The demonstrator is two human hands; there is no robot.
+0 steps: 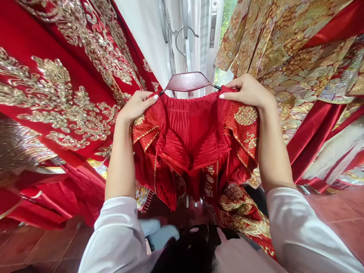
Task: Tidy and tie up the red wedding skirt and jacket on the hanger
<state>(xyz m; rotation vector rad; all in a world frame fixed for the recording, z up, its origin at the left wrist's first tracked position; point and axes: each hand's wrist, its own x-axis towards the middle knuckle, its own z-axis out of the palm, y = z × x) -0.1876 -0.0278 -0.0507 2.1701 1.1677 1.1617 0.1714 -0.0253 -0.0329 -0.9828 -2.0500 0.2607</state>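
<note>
A red pleated skirt [193, 140] with gold embroidered panels hangs in front of me from a dark wooden hanger [187, 81] with a metal hook. My left hand [138, 106] is closed on the left end of the skirt's waistband, at the hanger's clip. My right hand [247, 91] is closed on the right end of the waistband, beside the other clip. Both arms are raised, with white sleeves pushed back past the forearms.
Red garments with heavy gold embroidery [62, 94] hang close on the left. Gold and red embroidered robes [301, 64] hang close on the right. A white wall and window frame [210, 30] stand behind the hanger. Reddish floor tiles [335, 216] lie below.
</note>
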